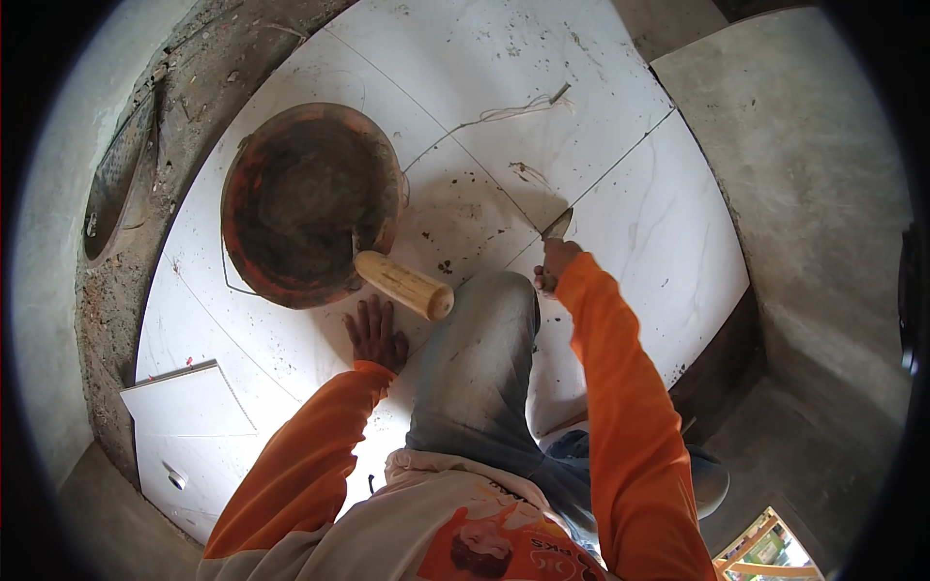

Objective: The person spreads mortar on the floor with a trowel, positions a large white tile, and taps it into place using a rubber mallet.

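My right hand grips a small metal blade tool whose tip rests on the joint between white floor tiles. Flat on the tile, fingers spread, my left hand lies beside my bent knee in grey jeans. Just above that hand, a wooden handle sticks out of an orange bucket dirty with mortar. Both sleeves are orange.
A loose white tile piece lies at the lower left. A thin wire trails across the tiles. Bare rough concrete borders the tiled area on the right, and a round pan leans at the left edge.
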Demonstrator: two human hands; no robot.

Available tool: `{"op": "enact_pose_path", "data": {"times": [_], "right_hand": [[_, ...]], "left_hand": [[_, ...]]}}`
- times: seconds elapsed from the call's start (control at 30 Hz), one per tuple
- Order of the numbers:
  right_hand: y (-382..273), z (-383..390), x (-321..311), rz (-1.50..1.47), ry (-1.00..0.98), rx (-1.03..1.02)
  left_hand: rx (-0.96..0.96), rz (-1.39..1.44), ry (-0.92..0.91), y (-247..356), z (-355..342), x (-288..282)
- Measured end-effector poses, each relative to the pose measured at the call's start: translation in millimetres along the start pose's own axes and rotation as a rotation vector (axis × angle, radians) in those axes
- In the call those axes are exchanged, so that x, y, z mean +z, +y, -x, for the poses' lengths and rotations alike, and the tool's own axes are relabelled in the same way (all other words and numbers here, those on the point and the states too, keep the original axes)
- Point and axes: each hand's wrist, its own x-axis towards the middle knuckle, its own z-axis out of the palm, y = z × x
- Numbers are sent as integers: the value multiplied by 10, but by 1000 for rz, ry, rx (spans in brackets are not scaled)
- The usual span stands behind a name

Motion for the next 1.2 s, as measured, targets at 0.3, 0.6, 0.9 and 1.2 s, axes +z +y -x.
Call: {"op": "enact_pose_path", "data": {"times": [0.3, 0.6, 0.9, 1.2], "right_hand": [[-179, 760, -88, -256, -145, -33], [-305, 1556, -51, -297, -234, -124], [711, 419, -937, 999, 341, -684], [719, -139, -921, 1085, 365, -810]], "left_hand": [[-17, -23, -47, 46, -3, -110], [-23, -32, -47, 50, 61, -136], [-18, -19, -31, 119, 10, -117], [-10, -63, -22, 98, 23, -61]]}}
